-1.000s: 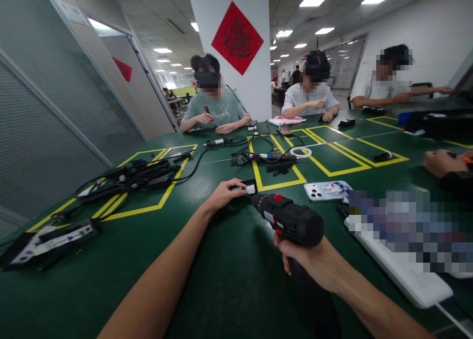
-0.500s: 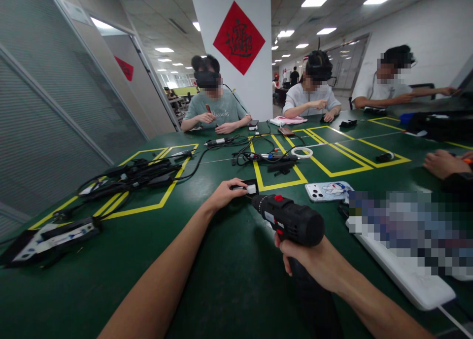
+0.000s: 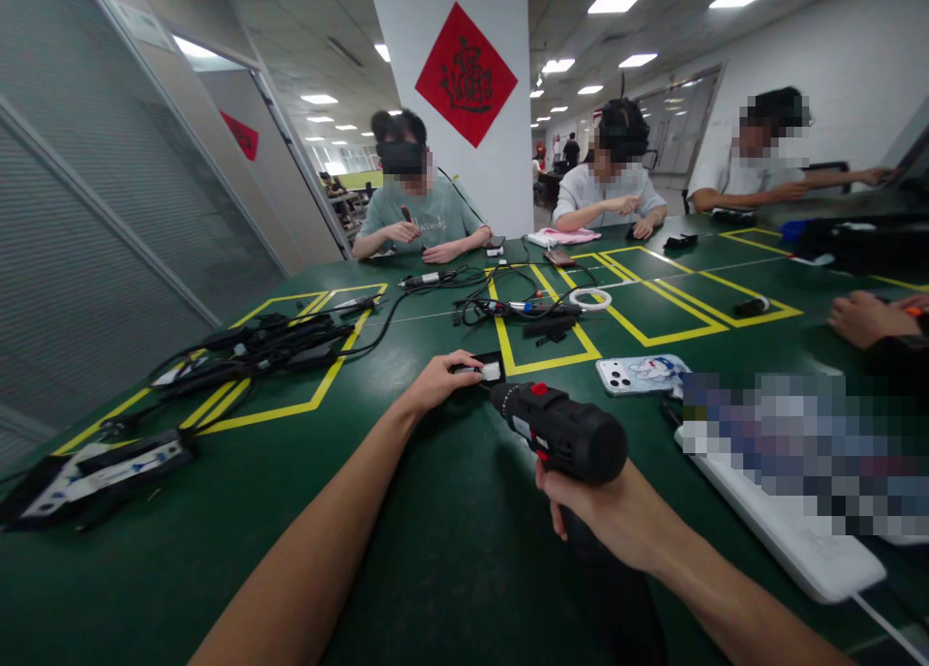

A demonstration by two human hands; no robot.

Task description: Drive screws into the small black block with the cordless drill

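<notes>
My right hand (image 3: 614, 511) is wrapped round the grip of a black cordless drill (image 3: 562, 432) with red buttons. The drill's tip points at a small black and white part (image 3: 488, 368) lying on the green table (image 3: 406, 511). My left hand (image 3: 439, 380) pinches that part and holds it down against the table. The part sits at the near edge of a yellow-taped rectangle (image 3: 541, 361).
A phone in a cartoon case (image 3: 643, 374) lies right of the drill. A white keyboard-like slab (image 3: 784, 530) sits near right. Black cables and power adapters (image 3: 254, 348) lie to the left, more cables (image 3: 523, 308) in the middle. Three people sit across the table; another person's hand (image 3: 867, 317) rests at right.
The drill and my right hand have shifted slightly left and down. My left hand stays on the small part.
</notes>
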